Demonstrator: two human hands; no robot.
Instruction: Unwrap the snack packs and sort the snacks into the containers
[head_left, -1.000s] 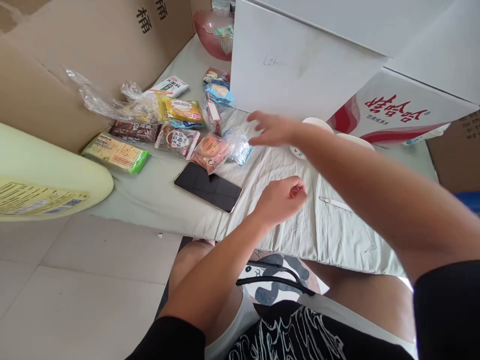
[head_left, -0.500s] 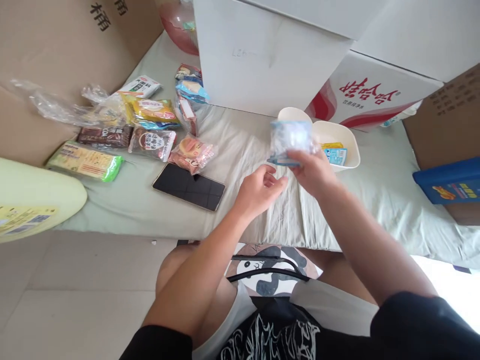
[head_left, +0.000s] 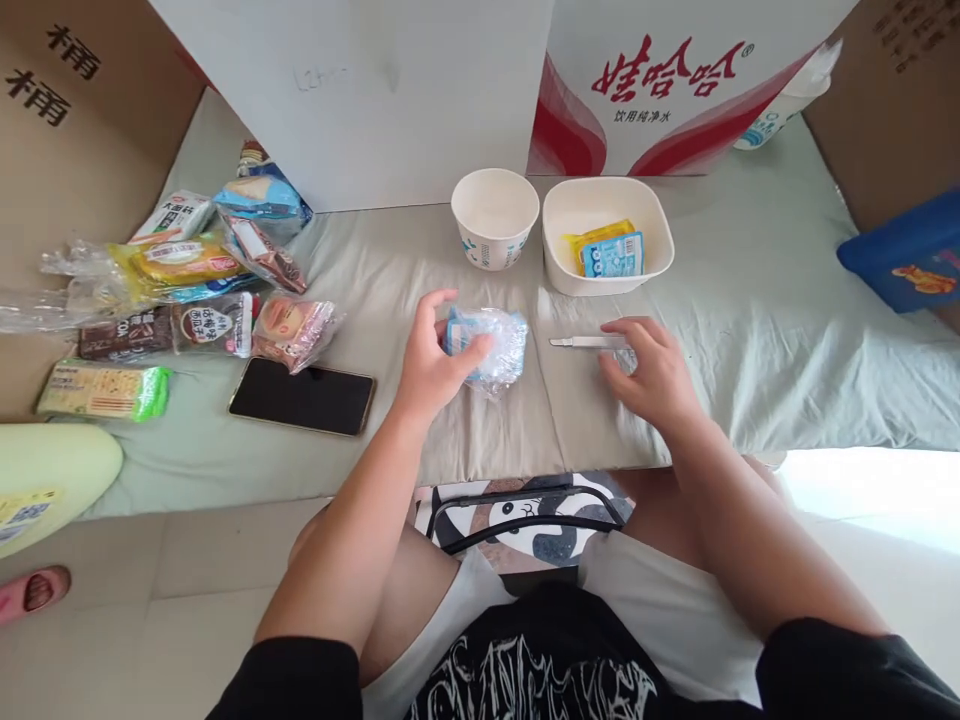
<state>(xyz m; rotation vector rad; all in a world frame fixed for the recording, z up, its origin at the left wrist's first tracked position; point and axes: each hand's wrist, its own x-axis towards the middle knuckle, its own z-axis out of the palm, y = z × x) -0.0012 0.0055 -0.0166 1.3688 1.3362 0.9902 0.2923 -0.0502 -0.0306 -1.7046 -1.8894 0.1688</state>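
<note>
Cardboard boxes wall the far side: a plain white carton [head_left: 360,90] and, beside it, a red-and-white water carton [head_left: 660,90], both standing on a pale green sheet [head_left: 750,340] that covers the work surface. On the sheet's left part lies a heap of wrapped snacks [head_left: 187,290], with a dark phone [head_left: 301,396] lying face up just in front of it. Near the cartons stand a white square bowl [head_left: 607,195] holding two small sachets, yellow and blue, and just to its left a round paper cup [head_left: 495,215]. In the middle of the sheet sits a clear-wrapped blue snack packet [head_left: 491,345], in front of the cup. The left hand [head_left: 427,365] is curled around the packet's left side, thumb laid across its top and fingers behind it, gripping it against the sheet. The right hand [head_left: 649,370] rests palm down on the sheet with its fingers loosely spread, its fingertips on or just touching the handle end of a slim utility knife [head_left: 589,342]; whether the fingers actually grip the handle is hard to tell from this angle. The knife lies flat between the packet and the right hand, blade end pointing toward the packet, apart from it.
</note>
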